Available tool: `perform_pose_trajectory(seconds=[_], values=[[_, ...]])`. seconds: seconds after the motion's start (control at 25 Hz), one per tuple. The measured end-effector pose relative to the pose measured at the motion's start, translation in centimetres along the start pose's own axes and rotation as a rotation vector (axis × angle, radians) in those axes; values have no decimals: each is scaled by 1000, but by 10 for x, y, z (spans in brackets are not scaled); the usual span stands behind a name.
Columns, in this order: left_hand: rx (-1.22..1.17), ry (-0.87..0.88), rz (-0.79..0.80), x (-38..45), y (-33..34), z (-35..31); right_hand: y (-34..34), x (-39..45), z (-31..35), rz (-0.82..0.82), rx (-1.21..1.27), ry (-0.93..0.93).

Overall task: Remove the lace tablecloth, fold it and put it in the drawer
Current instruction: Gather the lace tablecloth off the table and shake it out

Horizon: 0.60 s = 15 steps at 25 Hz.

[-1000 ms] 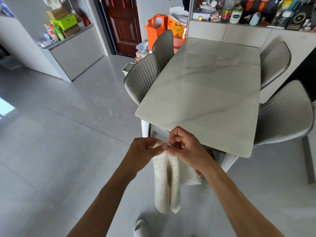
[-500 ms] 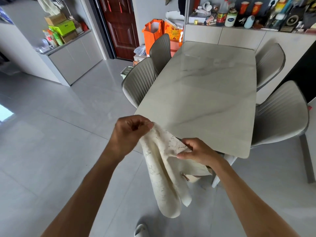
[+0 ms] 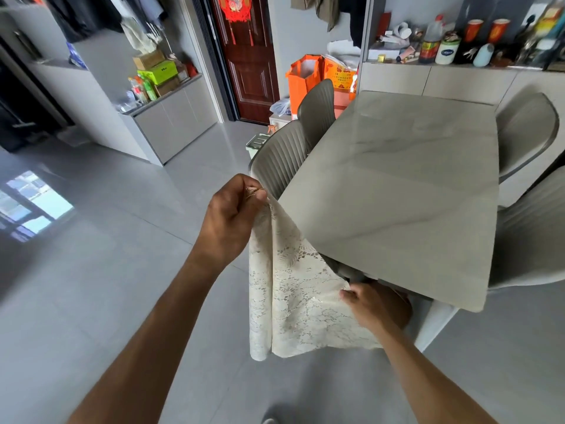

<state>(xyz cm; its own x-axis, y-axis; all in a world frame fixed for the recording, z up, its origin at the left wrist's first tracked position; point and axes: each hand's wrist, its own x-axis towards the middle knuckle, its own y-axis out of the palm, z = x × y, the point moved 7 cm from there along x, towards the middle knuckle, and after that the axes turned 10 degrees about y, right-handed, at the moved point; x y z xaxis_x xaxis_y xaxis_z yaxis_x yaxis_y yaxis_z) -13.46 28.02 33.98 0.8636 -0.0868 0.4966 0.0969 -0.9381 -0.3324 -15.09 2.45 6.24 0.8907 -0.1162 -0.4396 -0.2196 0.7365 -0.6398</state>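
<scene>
The lace tablecloth [image 3: 293,295] hung in the air off the near left corner of the counter [image 3: 406,191], clear of its top, folded into a cream panel with a doubled strip along its left edge and its lower hem loose above the grey floor [image 3: 91,286]. Its upper corner was bunched inside the left hand [image 3: 232,215], whose fingers [image 3: 255,194] were curled shut around the cloth, the fist raised just beside the counter's corner. The right hand [image 3: 374,307] was lower, under the counter's near edge, with its fingers [image 3: 348,293] pressed on the right side of the panel; whether they were pinching the cloth or only resting against it could not be told. The cloth stretched slantwise between the two hands. The counter top was pale marble with grey veins. Grey ribbed chairs [image 3: 281,160] stood tucked along its left side, just behind the left hand, and further chairs showed on the right. Beyond, a dark red door [image 3: 247,56] and an orange bag [image 3: 302,78] stood at the far wall
</scene>
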Motion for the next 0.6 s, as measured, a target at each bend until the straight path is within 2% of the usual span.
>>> perform_pose_trajectory(seconds=[0.12, 0.24, 0.32, 0.4, 0.52, 0.6], values=[[275, 59, 79, 8, -22, 20, -10, -1, 27, -55, 62, -84], [571, 157, 289, -6, -56, 49, -50, 6, 35, -183, 120, -68], [681, 203, 472, -23, -71, 69, -76, 11, 45, -227, 83, -93], [705, 126, 595, -37, -75, 91, -92, 14, 64, -241, 15, -131], [625, -64, 645, -63, -66, 120, -101, 21, 84, -287, 24, -134], [558, -106, 644, -83, -57, 132, -106, 23, 86, -320, 68, -97]])
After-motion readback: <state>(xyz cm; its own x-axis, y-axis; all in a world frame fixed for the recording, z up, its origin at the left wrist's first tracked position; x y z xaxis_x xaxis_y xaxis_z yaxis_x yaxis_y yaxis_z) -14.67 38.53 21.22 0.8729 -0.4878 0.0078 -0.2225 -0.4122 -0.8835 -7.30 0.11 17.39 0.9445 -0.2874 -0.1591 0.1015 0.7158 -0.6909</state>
